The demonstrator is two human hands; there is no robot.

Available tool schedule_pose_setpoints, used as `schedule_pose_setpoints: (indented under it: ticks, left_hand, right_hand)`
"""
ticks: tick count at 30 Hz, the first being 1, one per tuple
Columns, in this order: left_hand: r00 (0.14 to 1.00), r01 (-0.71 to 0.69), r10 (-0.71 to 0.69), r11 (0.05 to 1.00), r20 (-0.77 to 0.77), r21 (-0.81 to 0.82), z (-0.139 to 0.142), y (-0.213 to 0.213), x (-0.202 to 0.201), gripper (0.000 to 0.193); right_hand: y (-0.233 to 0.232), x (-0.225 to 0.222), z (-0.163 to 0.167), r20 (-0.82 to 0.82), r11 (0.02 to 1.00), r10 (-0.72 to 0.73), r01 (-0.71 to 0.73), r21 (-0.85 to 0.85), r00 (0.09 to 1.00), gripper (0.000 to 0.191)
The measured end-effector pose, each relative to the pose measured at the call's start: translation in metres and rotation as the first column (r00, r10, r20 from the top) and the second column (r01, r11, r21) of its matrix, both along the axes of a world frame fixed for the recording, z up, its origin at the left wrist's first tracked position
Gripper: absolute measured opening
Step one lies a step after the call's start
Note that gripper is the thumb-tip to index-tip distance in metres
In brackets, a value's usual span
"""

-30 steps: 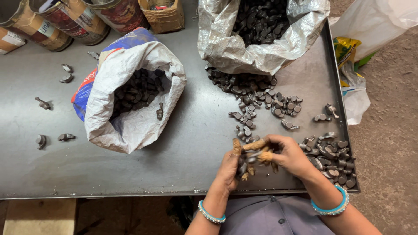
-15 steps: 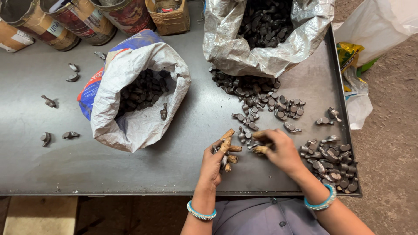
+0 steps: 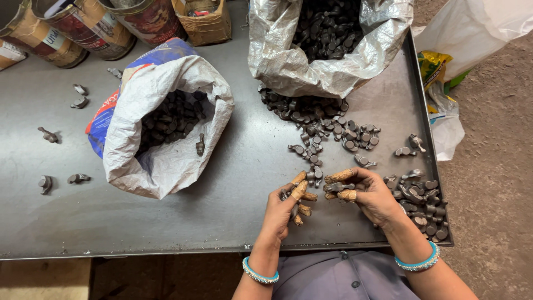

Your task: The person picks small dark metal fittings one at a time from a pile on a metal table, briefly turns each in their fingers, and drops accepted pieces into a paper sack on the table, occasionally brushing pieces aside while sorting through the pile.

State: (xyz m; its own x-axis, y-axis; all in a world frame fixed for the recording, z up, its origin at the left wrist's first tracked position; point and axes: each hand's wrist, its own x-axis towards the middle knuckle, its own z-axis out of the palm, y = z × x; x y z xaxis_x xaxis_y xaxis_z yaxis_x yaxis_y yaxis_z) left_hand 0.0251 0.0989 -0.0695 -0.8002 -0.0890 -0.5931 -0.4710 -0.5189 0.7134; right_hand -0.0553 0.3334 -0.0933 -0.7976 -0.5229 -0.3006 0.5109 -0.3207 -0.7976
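Note:
My left hand (image 3: 286, 204) and my right hand (image 3: 366, 191) meet near the front edge of a dark metal table (image 3: 233, 183); the fingertips wear tan finger covers. The left hand grips a small dark metal part (image 3: 287, 194). Between its fingers the right hand holds another small dark metal part (image 3: 337, 187). Just beyond the hands lies a loose spill of the same parts (image 3: 327, 130). A second heap of parts (image 3: 419, 203) sits by my right wrist at the table's right corner. Both wrists carry turquoise bangles.
A white woven sack (image 3: 166, 122) lies open at centre left, half full of parts. A silvery plastic bag (image 3: 327, 44) of parts stands at the back. Tins (image 3: 83, 28) and a small carton (image 3: 202, 19) line the far edge. Stray parts (image 3: 58, 180) dot the left side.
Both hands have stayed at the front edge, shifting slightly while handling the parts. The camera view has drifted a little; sacks and piles have not moved.

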Motion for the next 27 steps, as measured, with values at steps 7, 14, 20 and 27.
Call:
schedule_pose_setpoints:
  ticks: [7,14,20,27]
  left_hand:
    - [0.999,-0.04,0.04,0.999,0.025,0.003,-0.008,0.001,0.004,0.04]
    - [1.0,-0.014,0.015,0.993,-0.009,0.118,-0.037,0.01,0.009,0.034]
    - [0.998,-0.065,0.052,0.852,0.04,0.519,-0.046,0.022,0.016,0.042]
    - [0.994,-0.053,0.098,0.838,-0.053,0.544,-0.014,-0.02,0.007,0.044]
  right_hand:
    - [0.008,-0.001,-0.007,0.115,0.996,0.03,-0.021,-0.084,0.993,0.036]
    - [0.0,-0.001,0.001,0.028,0.993,0.083,-0.085,0.082,0.996,0.032]
    - [-0.027,0.004,0.047,-0.337,0.771,0.288,-0.009,0.637,0.896,0.023]
    - [-0.062,-0.002,0.062,-0.703,0.543,0.522,0.448,0.71,0.483,0.043]
